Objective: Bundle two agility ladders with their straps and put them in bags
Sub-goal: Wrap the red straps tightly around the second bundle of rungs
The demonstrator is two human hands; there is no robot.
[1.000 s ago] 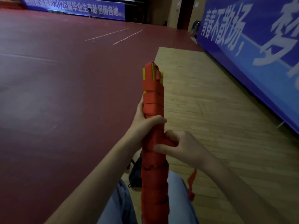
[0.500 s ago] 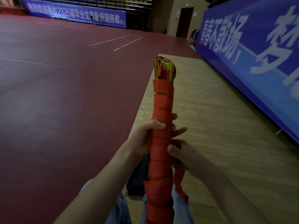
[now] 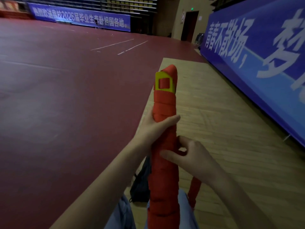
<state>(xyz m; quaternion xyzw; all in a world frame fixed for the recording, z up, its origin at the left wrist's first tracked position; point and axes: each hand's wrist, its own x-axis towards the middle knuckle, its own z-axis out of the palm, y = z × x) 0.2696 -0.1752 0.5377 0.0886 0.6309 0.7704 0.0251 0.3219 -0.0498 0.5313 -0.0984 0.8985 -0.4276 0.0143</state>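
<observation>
Red strap wound in close turns down the ladder bundle, yellow rung end showing near the top. Likely to slacken and unwind on any slip of the pinch before securing the loose tail. Gripped at mid-length by the left hand, thumb across the front; pinched on its right side by the right hand, fingers curled on the strap. Held tilted, clear of the floor, dark bag just behind.

Sports hall, court floor, banners (blue)
</observation>
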